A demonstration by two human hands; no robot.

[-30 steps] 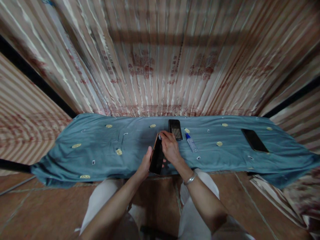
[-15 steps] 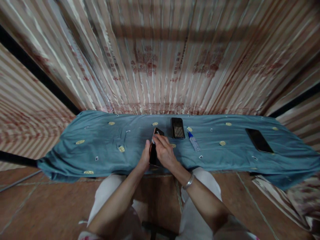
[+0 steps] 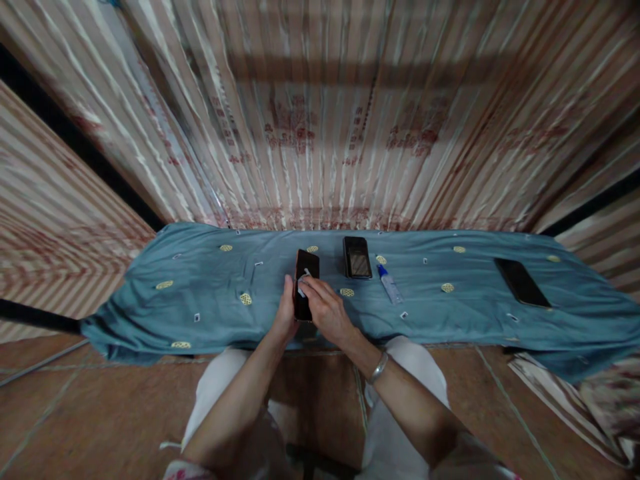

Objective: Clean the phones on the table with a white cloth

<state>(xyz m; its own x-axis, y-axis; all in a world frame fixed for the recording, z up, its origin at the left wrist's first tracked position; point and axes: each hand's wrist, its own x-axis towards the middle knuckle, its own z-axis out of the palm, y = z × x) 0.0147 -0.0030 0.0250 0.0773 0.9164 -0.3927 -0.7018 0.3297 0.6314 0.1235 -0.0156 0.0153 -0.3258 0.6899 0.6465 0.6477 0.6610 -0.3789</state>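
Note:
A dark smartphone [image 3: 308,261] with a copper-coloured edge is held up over the cloth, its screen towards me. My left hand [image 3: 286,311] grips it along the left side, thumb at the edge. Against the screen, my right hand [image 3: 326,311] pinches a small whitish wipe [image 3: 303,283], fingertips pressed on the glass. To the right of the hands lies a black device with a small screen [image 3: 357,259]. Beside that rests a clear bottle with a blue cap [image 3: 390,285].
Another dark phone [image 3: 522,283] lies far to the right on the blue-green patterned cloth [image 3: 210,280] covering the bench. Striped curtains [image 3: 320,133] hang behind and at both sides. Black poles [image 3: 95,150] run along the left. My knees are under the near edge.
The phone has turned more upright, with its top shifted left. My right hand and the wipe have slid slightly left and down the screen, uncovering its upper part.

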